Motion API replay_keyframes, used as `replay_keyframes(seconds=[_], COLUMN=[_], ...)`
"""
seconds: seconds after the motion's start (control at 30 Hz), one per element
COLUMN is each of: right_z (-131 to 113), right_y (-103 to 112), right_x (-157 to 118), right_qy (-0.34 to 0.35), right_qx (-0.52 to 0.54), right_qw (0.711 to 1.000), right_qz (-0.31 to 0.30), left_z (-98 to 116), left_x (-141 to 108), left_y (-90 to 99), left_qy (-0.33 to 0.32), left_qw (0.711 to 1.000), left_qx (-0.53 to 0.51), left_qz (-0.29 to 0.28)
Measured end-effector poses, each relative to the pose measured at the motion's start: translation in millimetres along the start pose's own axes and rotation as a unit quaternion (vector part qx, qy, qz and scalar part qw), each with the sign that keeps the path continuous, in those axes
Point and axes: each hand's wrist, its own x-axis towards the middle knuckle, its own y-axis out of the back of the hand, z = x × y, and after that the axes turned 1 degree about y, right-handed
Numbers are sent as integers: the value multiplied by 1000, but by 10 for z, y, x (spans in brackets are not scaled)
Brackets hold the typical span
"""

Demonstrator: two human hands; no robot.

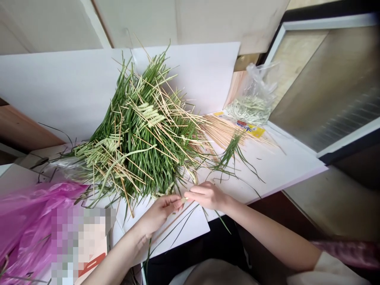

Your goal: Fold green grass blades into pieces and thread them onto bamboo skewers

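Although both hands close in on it, the pale leaf strip (184, 200) is mostly hidden behind the fingertips, so its shape is hard to make out. The left hand (158, 214) and right hand (206, 196) meet just below the near edge of the heap of green leaf blades (142, 134), with their fingers pressed together. The left fingertips (177, 202) and right fingertips (190, 194) pinch the strip between them. A thin wooden stick (173, 221) runs down from the pinch past the left wrist, alongside a few loose green blades (184, 225). The heap, crossed by many similar sticks, carries pale woven leaf pieces (151, 114) near its middle. Beyond its right side lie a bundle of wooden sticks (225, 132), a yellow printed packet (247, 128) and a clear plastic bag (252, 107) of pale material. A magenta plastic bag (29, 225) sits left of the heap, next to a pixelated patch (80, 245) that hides whatever lies beneath it. Everything rests on a white board (267, 170), with a metal-looking framed panel (323, 87) past its far right corner and beige wall panels (178, 19) above the heap.
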Motion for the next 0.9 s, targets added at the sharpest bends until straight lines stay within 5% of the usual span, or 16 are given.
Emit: replay_keyframes(seconds=[0.23,0.37,0.43,0.53,0.67,0.77,0.9], right_z=[-87,22,103,155,22,-143,-268], right_y=[-2,17,49,88,92,89,104], right_x=[-39,-136,-167,-158,-68,15,104], right_qy=[65,-4,-61,-108,-149,-206,-260], right_qx=[-35,-44,-40,0,65,92,138], right_qw=[997,996,992,990,986,974,955], right_qz=[13,74,102,89,23,-5,-33], left_z=[-74,-123,-149,-172,-160,-125,-64], left_x=[-233,-390,-394,-284,-93,-7,66], left_y=[-144,-181,-120,59,246,211,6], left_qy=[123,151,118,-14,-142,-165,-217], left_qw=[955,947,969,992,896,825,825], left_qx=[-266,-284,-208,30,368,485,473], left_qz=[-37,4,61,124,204,239,220])
